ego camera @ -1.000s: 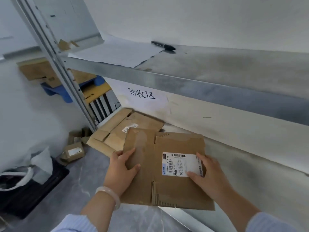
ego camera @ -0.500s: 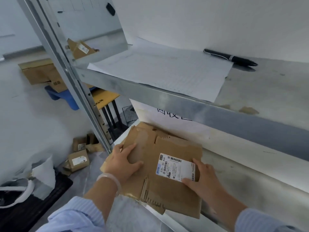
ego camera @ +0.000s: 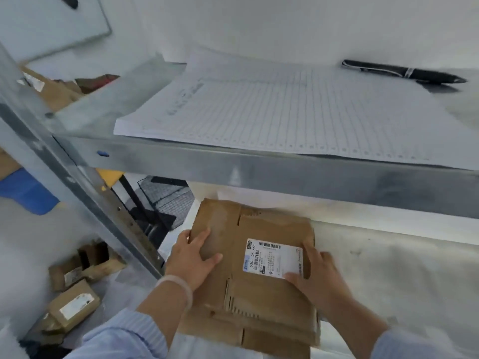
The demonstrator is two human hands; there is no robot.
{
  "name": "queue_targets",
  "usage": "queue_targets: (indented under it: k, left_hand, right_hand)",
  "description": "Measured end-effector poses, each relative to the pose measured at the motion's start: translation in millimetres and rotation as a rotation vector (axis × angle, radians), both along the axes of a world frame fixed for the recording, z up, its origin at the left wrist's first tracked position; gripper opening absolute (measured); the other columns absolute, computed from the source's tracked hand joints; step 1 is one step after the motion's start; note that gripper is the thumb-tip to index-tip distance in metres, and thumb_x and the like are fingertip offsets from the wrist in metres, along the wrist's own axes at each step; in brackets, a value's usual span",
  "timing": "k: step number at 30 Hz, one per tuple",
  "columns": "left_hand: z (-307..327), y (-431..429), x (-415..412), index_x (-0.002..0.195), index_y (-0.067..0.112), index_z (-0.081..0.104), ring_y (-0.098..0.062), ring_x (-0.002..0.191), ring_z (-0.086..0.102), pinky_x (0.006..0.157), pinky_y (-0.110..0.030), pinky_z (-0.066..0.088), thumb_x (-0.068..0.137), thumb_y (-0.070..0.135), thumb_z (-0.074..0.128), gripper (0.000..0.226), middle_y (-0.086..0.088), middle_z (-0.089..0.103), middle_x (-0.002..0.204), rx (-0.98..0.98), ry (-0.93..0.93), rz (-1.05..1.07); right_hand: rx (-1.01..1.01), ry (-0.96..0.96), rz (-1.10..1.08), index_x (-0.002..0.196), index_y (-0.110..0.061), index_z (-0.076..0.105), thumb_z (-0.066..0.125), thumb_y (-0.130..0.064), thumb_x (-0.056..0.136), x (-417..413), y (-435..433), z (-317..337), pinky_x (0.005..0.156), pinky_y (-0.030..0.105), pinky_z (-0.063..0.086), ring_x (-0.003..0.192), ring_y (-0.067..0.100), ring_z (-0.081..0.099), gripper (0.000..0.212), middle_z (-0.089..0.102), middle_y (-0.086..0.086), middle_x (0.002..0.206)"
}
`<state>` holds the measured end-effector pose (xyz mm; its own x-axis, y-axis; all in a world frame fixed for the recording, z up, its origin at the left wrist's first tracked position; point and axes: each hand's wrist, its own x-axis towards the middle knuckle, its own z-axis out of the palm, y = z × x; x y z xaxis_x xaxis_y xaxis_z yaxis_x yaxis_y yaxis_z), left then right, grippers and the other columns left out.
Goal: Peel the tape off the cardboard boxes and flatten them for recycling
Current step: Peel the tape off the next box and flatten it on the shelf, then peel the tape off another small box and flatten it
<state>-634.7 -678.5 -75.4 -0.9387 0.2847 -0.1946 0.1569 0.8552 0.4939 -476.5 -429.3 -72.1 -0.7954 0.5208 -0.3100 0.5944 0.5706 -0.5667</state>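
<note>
**Head view: flattened box pressed onto the recycling stack**

Head view, the only one: a flattened box (ego camera: 259, 294) lies on the lower shelf (ego camera: 388, 268), on top of a stack of flattened cardboard (ego camera: 272, 343) whose edges show beneath its near side. A white shipping label (ego camera: 274, 257) faces up on its right panel.

The left hand (ego camera: 193, 257) lies flat on the left panel, fingers straight and spread, gripping nothing. The right hand (ego camera: 318, 275) is blurred. It appears to rest open on the label's near right corner and the box's right edge, and I see no fingers curled under the cardboard.

Above, the upper shelf (ego camera: 285, 174) carries a lined sheet (ego camera: 285, 112) and a black pen (ego camera: 404, 73). Small boxes (ego camera: 75, 304), not yet flattened, sit on the floor to the left.

Handling, as a judgement: this thin corrugated board looks light and fairly stiff across its panels, but it hinges freely at the creases. A flap may spring up once the pressure comes off. Its matte surface should grip well against the sheets below, so it is unlikely to slide. To lift or shift it, a pinch on opposite long edges, away from the torn perforated strip near the front, would keep it flat. Whether any tape remains on it I cannot tell.
</note>
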Motion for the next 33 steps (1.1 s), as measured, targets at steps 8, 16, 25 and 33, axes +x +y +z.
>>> queue_targets:
  k: [8,16,25,33]
  left_hand:
    - [-24,9,-4,0.15,0.045,0.009,-0.023,0.148,0.001,0.119,-0.043,0.01,0.096,0.05,0.04,0.062,0.005,-0.002,0.162,-0.204,0.297,-0.358]
    - [-42,18,-2,0.151,0.038,-0.013,-0.015,0.146,-0.02,0.119,-0.045,-0.008,0.083,0.073,-0.003,0.077,0.009,-0.022,0.158,-0.343,0.309,-0.676]
    - [-8,40,4,0.149,0.041,0.019,-0.021,0.148,0.005,0.12,-0.047,-0.003,0.089,0.067,0.036,0.067,0.009,0.005,0.161,-0.312,0.27,-0.591]
    - [25,101,55,0.149,0.036,0.029,-0.023,0.148,0.006,0.12,-0.044,0.013,0.093,0.046,0.048,0.06,0.006,0.008,0.161,-0.285,0.283,-0.605]
  right_hand:
    - [0.338,-0.07,0.029,0.15,-0.043,0.015,0.041,-0.055,0.095,1,-33,-21,0.117,0.038,0.019,0.143,0.022,0.016,0.062,0.007,-0.008,0.159]
    - [0.358,-0.045,0.058,0.15,-0.04,0.024,0.04,-0.052,0.097,8,-41,-23,0.119,0.033,0.011,0.147,0.013,0.012,0.056,0.015,-0.014,0.16]
    - [0.29,-0.016,-0.074,0.152,-0.037,0.02,0.034,-0.057,0.097,73,-23,-9,0.121,0.03,0.008,0.148,0.005,0.005,0.06,0.012,-0.016,0.16]
    - [0.411,0.132,-0.211,0.15,-0.032,0.03,0.043,-0.056,0.095,179,36,26,0.12,0.027,0.013,0.147,0.008,0.017,0.062,0.025,-0.01,0.158]
